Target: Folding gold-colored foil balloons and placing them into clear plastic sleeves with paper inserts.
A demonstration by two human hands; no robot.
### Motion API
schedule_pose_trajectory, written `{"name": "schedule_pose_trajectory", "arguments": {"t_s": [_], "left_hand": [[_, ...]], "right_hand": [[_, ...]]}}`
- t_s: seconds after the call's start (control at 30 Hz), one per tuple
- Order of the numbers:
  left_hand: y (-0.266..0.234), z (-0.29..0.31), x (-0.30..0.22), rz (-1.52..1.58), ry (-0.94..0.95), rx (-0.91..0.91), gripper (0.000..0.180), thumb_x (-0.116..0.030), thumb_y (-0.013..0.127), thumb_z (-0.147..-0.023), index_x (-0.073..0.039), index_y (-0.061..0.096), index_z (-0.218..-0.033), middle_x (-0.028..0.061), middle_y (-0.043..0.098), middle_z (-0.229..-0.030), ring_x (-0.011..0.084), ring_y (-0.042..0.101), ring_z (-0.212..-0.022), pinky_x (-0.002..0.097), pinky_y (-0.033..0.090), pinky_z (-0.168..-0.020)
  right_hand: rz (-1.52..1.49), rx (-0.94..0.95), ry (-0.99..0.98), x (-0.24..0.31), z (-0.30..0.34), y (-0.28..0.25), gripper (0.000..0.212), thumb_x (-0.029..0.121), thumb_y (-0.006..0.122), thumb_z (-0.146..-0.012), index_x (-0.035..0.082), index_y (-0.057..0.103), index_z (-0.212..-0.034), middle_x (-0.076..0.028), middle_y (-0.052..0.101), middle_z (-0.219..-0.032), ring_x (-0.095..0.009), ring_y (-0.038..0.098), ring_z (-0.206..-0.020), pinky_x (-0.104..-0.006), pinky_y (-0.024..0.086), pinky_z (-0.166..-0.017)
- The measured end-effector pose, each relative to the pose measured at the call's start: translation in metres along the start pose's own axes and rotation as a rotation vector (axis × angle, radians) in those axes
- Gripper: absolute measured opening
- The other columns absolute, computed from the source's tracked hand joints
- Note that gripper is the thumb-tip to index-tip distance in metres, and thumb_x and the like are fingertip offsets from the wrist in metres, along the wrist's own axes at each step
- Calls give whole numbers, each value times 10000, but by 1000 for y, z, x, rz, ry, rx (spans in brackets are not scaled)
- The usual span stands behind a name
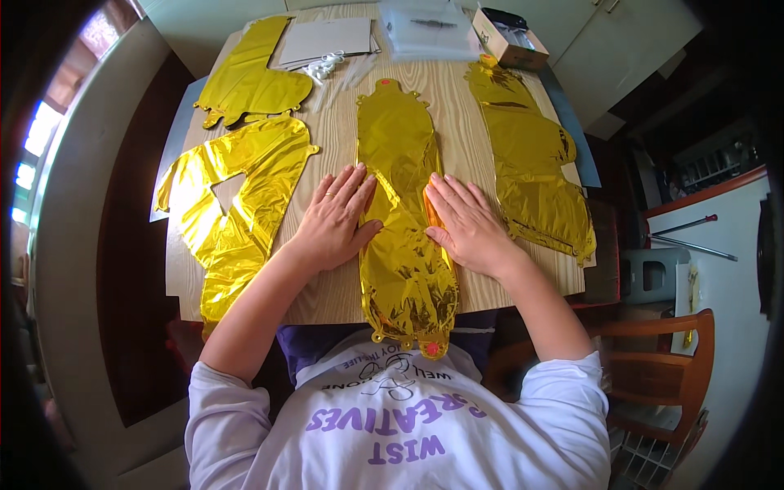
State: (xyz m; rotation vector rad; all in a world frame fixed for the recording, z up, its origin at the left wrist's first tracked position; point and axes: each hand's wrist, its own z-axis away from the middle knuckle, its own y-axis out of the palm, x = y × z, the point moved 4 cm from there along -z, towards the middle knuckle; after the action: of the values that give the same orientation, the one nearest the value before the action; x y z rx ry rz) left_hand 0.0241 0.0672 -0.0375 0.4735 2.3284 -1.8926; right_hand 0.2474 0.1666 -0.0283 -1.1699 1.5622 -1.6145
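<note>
A flat gold foil balloon (400, 155) lies lengthwise in front of me, its near end hanging past the table's front edge. My left hand (337, 216) rests flat along its left edge, fingers stretched out. On the opposite edge my right hand (465, 219) lies flat too, fingers extended, with an orange glint of foil beside them. The balloon's lower half is creased. Small tabs and red spots show at both of its ends. Neither hand is closed around anything.
More flat gold foil balloons lie at the far left (257, 73), near left (273, 175) and right (531, 155). Farther back are grey sheets (331, 39), white ribbon (325, 64), clear plastic bags (429, 33) and an open box (514, 45). A wooden chair (653, 376) stands at right.
</note>
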Motion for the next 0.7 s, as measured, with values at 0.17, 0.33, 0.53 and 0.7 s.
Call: {"name": "schedule_pose_trajectory", "arguments": {"t_s": [0.17, 0.33, 0.53, 0.7], "left_hand": [[1, 0, -1, -13, -1, 2, 724, -443, 566, -982, -33, 362, -1542, 214, 344, -1603, 377, 280, -1509, 521, 192, -1229], [1, -1, -1, -32, -2, 24, 725, -455, 559, -982, -34, 367, -1541, 209, 342, -1606, 382, 270, -1512, 519, 186, -1232], [-16, -18, -11, -37, 84, -89, 638, -353, 634, -949, -26, 464, -1470, 188, 395, -1562, 383, 337, -1466, 523, 262, -1204], [-6, -78, -39, 174, 327, -139, 394, -203, 617, -961, 15, 606, -1290, 200, 585, -1364, 366, 502, -1337, 469, 379, -1139]], "right_hand": [[5, -6, -4, 0, 1, 1, 673, 409, 487, -1048, 15, 309, -1564, -165, 284, -1642, -326, 242, -1526, -475, 167, -1248], [-9, -25, -19, -2, 1, 6, 691, 436, 483, -1039, -7, 336, -1548, -183, 284, -1638, -325, 226, -1528, -490, 128, -1250], [5, -72, -48, -2, 3, 7, 683, 421, 508, -1027, -17, 364, -1532, -192, 318, -1620, -347, 244, -1516, -497, 136, -1245], [26, 89, 46, 0, 0, 2, 691, 412, 484, -1041, 20, 284, -1573, -192, 267, -1639, -354, 216, -1530, -490, 142, -1252]]}}
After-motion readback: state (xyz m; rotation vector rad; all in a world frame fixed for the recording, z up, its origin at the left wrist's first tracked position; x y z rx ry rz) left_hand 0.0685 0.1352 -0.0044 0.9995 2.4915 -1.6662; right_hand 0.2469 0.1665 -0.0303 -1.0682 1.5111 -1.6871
